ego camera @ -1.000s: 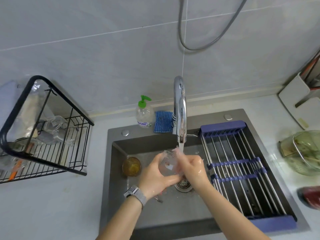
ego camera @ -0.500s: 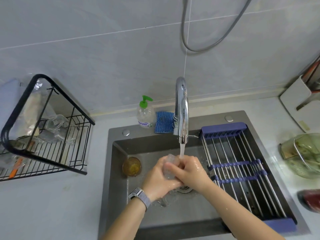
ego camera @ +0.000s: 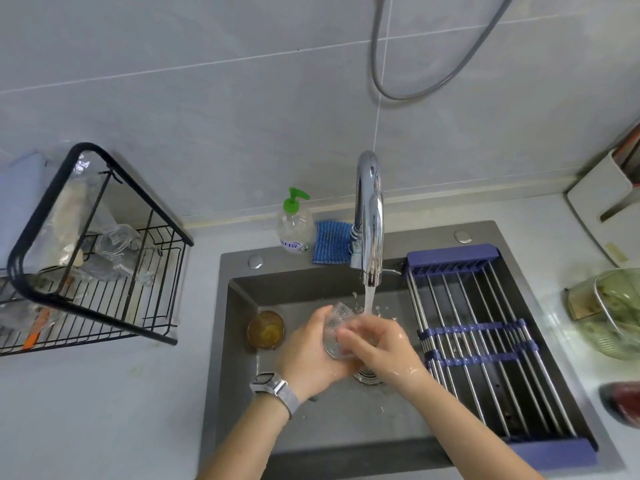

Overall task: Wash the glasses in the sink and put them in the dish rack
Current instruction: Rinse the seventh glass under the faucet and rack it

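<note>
Both hands under faucet [ego camera: 370, 216] stream, L hand [ego camera: 311, 355] cupping ribbed clear glass [ego camera: 337, 327], R hand [ego camera: 377, 344] fingers wrapped over it, glass rim hidden, drain [ego camera: 365, 375] half covered

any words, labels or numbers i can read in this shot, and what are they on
Soap bottle: a blue printed label low on the front, too small and blurred to read.
Watch on the left wrist: the face is lit, but no digits can be made out.
Nothing else carries visible text: not the tap, the sink, the dish rack or the glass in the hands.
</note>
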Motion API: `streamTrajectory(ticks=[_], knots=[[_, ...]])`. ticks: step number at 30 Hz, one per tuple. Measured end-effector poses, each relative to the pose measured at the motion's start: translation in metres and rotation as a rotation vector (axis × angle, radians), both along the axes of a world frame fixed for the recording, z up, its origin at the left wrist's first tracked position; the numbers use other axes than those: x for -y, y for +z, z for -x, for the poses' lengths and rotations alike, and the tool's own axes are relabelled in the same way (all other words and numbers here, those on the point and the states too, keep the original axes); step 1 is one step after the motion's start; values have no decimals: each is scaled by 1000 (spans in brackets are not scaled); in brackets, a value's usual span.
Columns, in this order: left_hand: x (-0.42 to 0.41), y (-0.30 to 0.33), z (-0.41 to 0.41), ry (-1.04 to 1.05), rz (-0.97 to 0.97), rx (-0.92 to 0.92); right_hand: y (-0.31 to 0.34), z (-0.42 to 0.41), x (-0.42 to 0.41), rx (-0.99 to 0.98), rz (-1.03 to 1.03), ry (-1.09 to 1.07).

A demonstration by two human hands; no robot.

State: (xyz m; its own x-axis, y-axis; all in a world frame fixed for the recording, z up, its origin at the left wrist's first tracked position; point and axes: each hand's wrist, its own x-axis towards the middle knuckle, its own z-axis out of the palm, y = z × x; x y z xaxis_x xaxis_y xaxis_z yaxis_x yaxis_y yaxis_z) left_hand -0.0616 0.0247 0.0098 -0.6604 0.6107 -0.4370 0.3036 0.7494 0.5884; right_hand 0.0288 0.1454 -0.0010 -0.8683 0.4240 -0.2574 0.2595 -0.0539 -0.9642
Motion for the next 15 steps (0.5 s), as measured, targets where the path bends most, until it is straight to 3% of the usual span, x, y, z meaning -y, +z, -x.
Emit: streamTrajectory(ticks=[2, 5, 9, 11, 13, 15], knots=[[-4, 0, -7, -22, 56, -88, -1, 3, 7, 58, -26, -107], [-18, 2, -23, 32, 56, -96, 1, 17, 4, 198, 169, -374], [-17, -9, -24, 115, 18, -90, 3, 19, -6, 231, 55, 21], [-12, -13, -17, 64, -19, -96, 3, 20, -12, 190, 70, 61], [-10, -12, -7, 7, -121, 54, 2, 22, -20, 197, 53, -71], [-6, -10, 5, 109, -244, 452, 0, 25, -28, 182, 124, -232]])
